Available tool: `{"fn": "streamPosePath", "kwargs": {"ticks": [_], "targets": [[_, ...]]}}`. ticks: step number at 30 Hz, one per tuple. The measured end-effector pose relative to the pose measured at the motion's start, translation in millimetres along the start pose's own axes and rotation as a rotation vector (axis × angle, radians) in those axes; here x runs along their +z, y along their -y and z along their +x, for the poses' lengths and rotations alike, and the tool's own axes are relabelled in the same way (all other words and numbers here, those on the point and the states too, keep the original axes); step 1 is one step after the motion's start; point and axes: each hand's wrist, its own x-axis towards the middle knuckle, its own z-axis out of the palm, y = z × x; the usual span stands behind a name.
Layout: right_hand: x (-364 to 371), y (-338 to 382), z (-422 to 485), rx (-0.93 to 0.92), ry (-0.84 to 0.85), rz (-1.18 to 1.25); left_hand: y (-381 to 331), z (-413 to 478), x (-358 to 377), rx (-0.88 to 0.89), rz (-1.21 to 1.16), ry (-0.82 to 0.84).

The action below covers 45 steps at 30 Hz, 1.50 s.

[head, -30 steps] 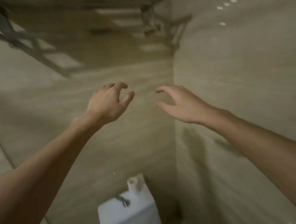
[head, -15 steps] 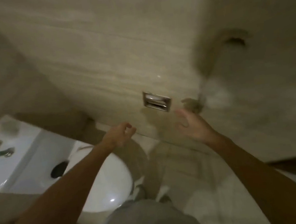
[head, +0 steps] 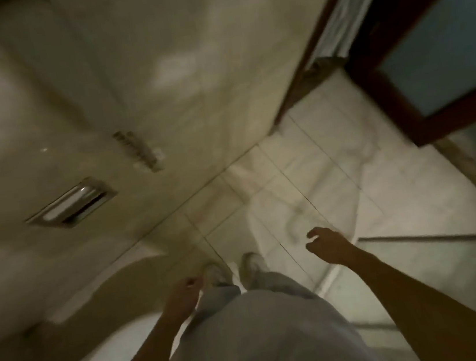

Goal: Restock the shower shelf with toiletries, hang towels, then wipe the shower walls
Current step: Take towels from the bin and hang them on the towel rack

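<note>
With the left hand [head: 185,293] at 7 o'clock and the right hand [head: 328,244] at 5 o'clock both empty, fingers loosely curled, and no toiletries, towels or shelf in view, the sensible step is probably fetching supplies through the door [head: 440,47] at 2 o'clock, treading carefully on the glossy floor [head: 335,173].

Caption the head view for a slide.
Left hand and right hand hang empty over the tiled floor, near a recessed metal wall holder and a dark-framed door.
</note>
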Motion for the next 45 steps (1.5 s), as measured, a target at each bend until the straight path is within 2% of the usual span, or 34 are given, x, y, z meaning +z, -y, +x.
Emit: {"fn": "streamPosePath", "kwargs": {"ticks": [7, 11, 17, 22, 28, 32, 36, 41, 45], "targets": [[66, -78, -35, 0.188, -0.016, 0.367, -35, 53, -34, 0.073, 0.308, 0.115], [98, -118, -43, 0.318, -0.016, 0.457, -85, 80, -44, 0.067, 0.350, 0.099], [93, -142, -19, 0.371, 0.013, 0.571, -170, 97, -43, 0.159, 0.422, 0.073], [28, -143, 27, 0.330, 0.014, 0.636, -231, 110, -18, 0.125, 0.419, 0.062], [-109, -151, 76, 0.155, -0.179, 0.684, -308, 115, 17, 0.124, 0.436, 0.074], [-192, -169, 98, 0.188, -0.334, 0.839, -367, 134, 42, 0.156, 0.482, 0.110], [-236, -191, 115, 0.250, -0.376, 0.917, -436, 168, 72, 0.192, 0.539, 0.162], [-239, -214, 120, 0.416, -0.372, 0.946, -537, 214, 116, 0.229, 0.678, 0.263], [-229, -214, 115, 0.601, -0.289, 1.059, -633, 229, 165, 0.265, 0.826, 0.331]]}}
